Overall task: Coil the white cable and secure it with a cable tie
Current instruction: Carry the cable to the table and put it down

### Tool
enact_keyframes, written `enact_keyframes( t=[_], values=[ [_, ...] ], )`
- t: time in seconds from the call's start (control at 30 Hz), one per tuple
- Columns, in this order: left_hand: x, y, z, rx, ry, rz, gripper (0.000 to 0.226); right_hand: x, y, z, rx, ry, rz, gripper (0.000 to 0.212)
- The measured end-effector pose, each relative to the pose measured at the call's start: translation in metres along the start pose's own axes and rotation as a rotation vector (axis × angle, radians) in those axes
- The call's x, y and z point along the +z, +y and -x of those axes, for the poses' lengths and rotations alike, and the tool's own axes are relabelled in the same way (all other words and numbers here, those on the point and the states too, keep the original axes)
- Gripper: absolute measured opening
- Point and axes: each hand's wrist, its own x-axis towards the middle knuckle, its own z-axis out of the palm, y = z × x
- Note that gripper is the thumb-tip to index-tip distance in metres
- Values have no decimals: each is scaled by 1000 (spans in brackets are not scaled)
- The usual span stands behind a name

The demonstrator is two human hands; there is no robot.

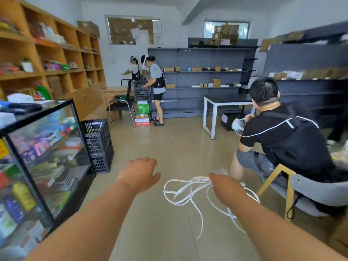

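Note:
The white cable [180, 193] hangs in loose, tangled loops in front of me above the tiled floor. My right hand [224, 187] grips a bunch of its strands at the top, and the loops and loose ends dangle below and to the left. My left hand [141, 174] reaches forward to the left of the cable with nothing in it, its fingers loosely bent and pointing away from me. A gap separates it from the nearest loop. No cable tie is visible.
A glass display case [43, 147] stands close on my left with stacked black crates [98, 146] beyond it. A person [282, 140] sits on a grey chair [310, 193] close on my right. Two more people stand at the far shelves [203, 78]. Open floor lies ahead.

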Motion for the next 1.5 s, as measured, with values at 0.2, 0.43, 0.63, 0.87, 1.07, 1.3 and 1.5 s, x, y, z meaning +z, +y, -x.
enact_keyframes(
  t=[0.2,0.43,0.63,0.87,1.07,1.3,1.5],
  values=[
    [-16,-2,-46,-89,129,-84,40,-16,21,-44,54,34,27,27],
    [-1,-20,-147,-79,177,-90,37,-21,25,-143,123,12,112,28],
    [13,-38,-270,3,213,-59,36,-24,35,-251,208,17,96,31],
    [39,-36,-397,68,211,-32,37,-19,68,-358,267,81,56,28],
    [62,-36,-501,72,228,-54,36,-6,117,-465,272,104,67,27],
    [67,-13,-651,32,246,-77,39,5,193,-602,247,104,75,30],
    [79,12,-760,-2,262,-23,37,4,257,-692,222,107,52,30]
  ],
)
